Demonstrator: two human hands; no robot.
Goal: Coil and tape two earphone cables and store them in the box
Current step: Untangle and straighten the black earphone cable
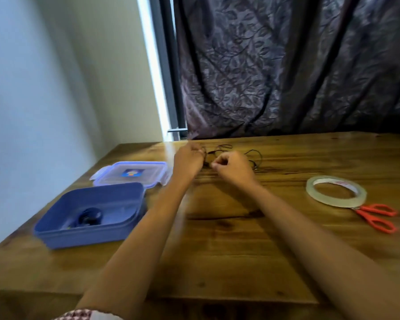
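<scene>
Just above the centre of the frame, both hands are working at the far side of the wooden table (217,250). The left hand (188,161) is curling its fingers round one end of the black earphone cable (255,155). Just right of it, the right hand (233,166) is pinching the same cable with bent fingers; motion blur is hiding the exact grip. The cable is lying loose, not yet coiled. Its thin loops are trailing from the hands toward the right, so its long axis is running left to right along the table's far edge.

At lower left the blue box (83,239) is sitting open with a dark coiled cable (89,218) inside, and its clear lid (111,176) is lying flat just behind it. At right the tape roll (333,201) is lying flat, touching the orange scissors (370,219), whose handles are pointing right.
</scene>
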